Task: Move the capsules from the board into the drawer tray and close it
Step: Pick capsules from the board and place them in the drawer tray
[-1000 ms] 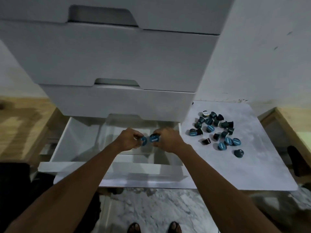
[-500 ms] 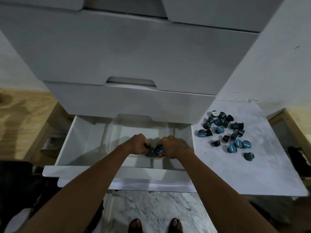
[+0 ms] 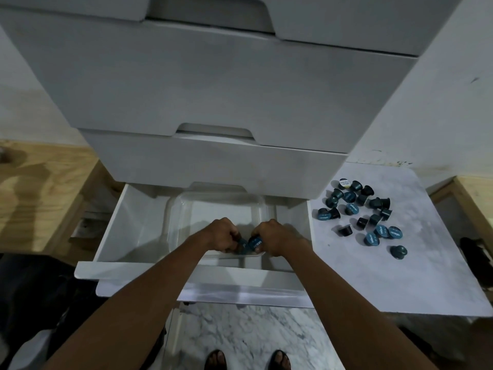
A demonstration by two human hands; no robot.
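Observation:
The bottom drawer of a white cabinet stands open, with a clear plastic tray inside it. My left hand and my right hand are low in the tray's near end, knuckles close together. Each hand grips a blue capsule: one capsule in the left, another capsule with a printed lid in the right. Several more dark and blue capsules lie scattered on the white marbled board to the right of the drawer.
Two closed drawers overhang the open one from above. Wooden panels stand at the far left and far right. Marble floor and my feet are below the drawer front.
Both hands have sunk from above the drawer down into the tray, still holding their capsules. The camera has drawn nearer and tilted.

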